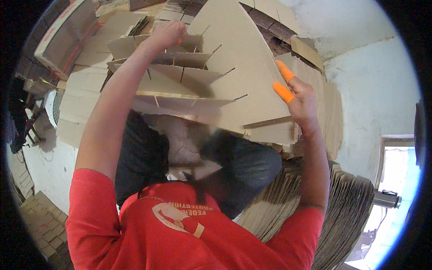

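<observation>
My right hand [301,100], orange finger covers on two digits, grips the right edge of a large tan slotted cardboard sheet [238,58]. The sheet stands tilted, its slots along the left side meeting several upright cardboard divider strips [180,74]. Over the far end of those strips, my left hand [169,34] is closed, with a bit of orange finger cover showing. Its fingertips are turned away, so whatever they pinch is hidden. The strips lie roughly parallel in front of my knees, the nearest one [184,101] closest to me.
Stacked cardboard sheets [310,85] stand behind my right hand. More bundled cardboard [315,202] sits by my right elbow. Flat sheets [85,94] and a cardboard box [67,38] are at the left. A pile of cardboard pieces [45,225] lies at lower left. A white wall [360,81] rises at right.
</observation>
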`<action>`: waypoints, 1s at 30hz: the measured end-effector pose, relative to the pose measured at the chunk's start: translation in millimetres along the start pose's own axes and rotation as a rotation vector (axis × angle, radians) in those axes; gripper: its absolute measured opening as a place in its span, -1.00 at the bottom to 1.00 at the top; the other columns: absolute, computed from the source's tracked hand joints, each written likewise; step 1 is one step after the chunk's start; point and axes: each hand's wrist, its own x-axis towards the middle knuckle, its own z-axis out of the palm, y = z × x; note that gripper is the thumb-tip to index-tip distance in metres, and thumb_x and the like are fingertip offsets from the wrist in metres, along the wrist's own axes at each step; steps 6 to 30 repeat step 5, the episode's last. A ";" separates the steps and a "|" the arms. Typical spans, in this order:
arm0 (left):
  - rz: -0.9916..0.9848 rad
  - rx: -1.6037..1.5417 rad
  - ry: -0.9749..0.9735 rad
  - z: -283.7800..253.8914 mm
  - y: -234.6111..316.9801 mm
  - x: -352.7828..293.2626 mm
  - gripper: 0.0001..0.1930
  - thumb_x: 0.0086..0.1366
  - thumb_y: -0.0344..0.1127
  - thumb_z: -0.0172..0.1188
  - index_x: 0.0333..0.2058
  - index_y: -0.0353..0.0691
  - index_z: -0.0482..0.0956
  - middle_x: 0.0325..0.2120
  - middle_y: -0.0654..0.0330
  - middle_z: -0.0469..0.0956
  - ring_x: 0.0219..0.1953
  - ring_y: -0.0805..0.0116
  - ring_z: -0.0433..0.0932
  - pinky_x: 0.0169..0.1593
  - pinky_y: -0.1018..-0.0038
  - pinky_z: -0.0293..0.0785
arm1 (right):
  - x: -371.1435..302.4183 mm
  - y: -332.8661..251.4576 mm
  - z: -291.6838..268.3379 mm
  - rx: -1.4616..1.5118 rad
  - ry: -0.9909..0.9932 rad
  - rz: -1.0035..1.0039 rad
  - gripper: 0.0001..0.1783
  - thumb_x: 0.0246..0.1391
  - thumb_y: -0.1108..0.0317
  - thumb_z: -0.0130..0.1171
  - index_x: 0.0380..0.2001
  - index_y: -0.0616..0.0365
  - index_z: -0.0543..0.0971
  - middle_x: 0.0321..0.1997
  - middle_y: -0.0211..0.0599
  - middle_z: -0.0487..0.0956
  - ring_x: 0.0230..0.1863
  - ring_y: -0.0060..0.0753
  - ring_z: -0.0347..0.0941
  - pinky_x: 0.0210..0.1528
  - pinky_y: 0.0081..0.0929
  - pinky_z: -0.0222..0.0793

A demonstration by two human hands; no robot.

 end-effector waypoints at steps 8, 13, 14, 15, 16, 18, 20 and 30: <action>-0.080 -0.025 -0.103 -2.3 4.0 4.4 -0.72 -0.09 -0.29 0.32 -0.34 -0.20 0.57 -0.33 -0.02 0.61 -0.23 -0.03 0.59 -0.17 0.20 0.50 | 10.7 -8.3 0.2 0.003 -0.085 0.010 -0.38 0.10 0.38 0.22 0.25 0.03 0.35 -0.06 0.06 0.57 -0.21 -0.25 0.55 -0.11 -0.44 0.39; -0.080 -0.025 -0.103 -2.3 4.0 4.4 -0.72 -0.09 -0.29 0.32 -0.34 -0.20 0.57 -0.33 -0.02 0.61 -0.23 -0.03 0.59 -0.17 0.20 0.50 | 10.7 -8.3 0.2 0.003 -0.085 0.010 -0.38 0.10 0.38 0.22 0.25 0.03 0.35 -0.06 0.06 0.57 -0.21 -0.25 0.55 -0.11 -0.44 0.39; -0.080 -0.025 -0.103 -2.3 4.0 4.4 -0.72 -0.09 -0.29 0.32 -0.34 -0.20 0.57 -0.33 -0.02 0.61 -0.23 -0.03 0.59 -0.17 0.20 0.50 | 10.7 -8.3 0.2 0.003 -0.085 0.010 -0.38 0.10 0.38 0.22 0.25 0.03 0.35 -0.06 0.06 0.57 -0.21 -0.25 0.55 -0.11 -0.44 0.39; -0.080 -0.025 -0.103 -2.3 4.0 4.4 -0.72 -0.09 -0.29 0.32 -0.34 -0.20 0.57 -0.33 -0.02 0.61 -0.23 -0.03 0.59 -0.17 0.20 0.50 | 10.7 -8.3 0.2 0.003 -0.085 0.010 -0.38 0.10 0.38 0.22 0.25 0.03 0.35 -0.06 0.06 0.57 -0.21 -0.25 0.55 -0.11 -0.44 0.39; -0.080 -0.025 -0.103 -2.3 4.0 4.4 -0.72 -0.09 -0.29 0.32 -0.34 -0.20 0.57 -0.33 -0.02 0.61 -0.23 -0.03 0.59 -0.17 0.20 0.50 | 10.7 -8.3 0.2 0.003 -0.085 0.010 -0.38 0.10 0.38 0.22 0.25 0.03 0.35 -0.06 0.06 0.57 -0.21 -0.25 0.55 -0.11 -0.44 0.39; -0.080 -0.025 -0.103 -2.3 4.0 4.4 -0.72 -0.09 -0.29 0.32 -0.34 -0.20 0.57 -0.33 -0.02 0.61 -0.23 -0.03 0.59 -0.17 0.20 0.50 | 10.7 -8.3 0.2 0.003 -0.085 0.010 -0.38 0.10 0.38 0.22 0.25 0.03 0.35 -0.06 0.06 0.57 -0.21 -0.25 0.55 -0.11 -0.44 0.39; -0.080 -0.025 -0.103 -2.3 4.0 4.4 -0.72 -0.09 -0.29 0.32 -0.34 -0.20 0.57 -0.33 -0.02 0.61 -0.23 -0.03 0.59 -0.17 0.20 0.50 | 10.7 -8.3 0.2 0.003 -0.085 0.010 -0.38 0.10 0.38 0.22 0.25 0.03 0.35 -0.06 0.06 0.57 -0.21 -0.25 0.55 -0.11 -0.44 0.39; -0.080 -0.025 -0.103 -2.3 4.0 4.4 -0.72 -0.09 -0.29 0.32 -0.34 -0.20 0.57 -0.33 -0.02 0.61 -0.23 -0.03 0.59 -0.17 0.20 0.50 | 10.7 -8.3 0.2 0.003 -0.085 0.010 -0.38 0.10 0.38 0.22 0.25 0.03 0.35 -0.06 0.06 0.57 -0.21 -0.25 0.55 -0.11 -0.44 0.39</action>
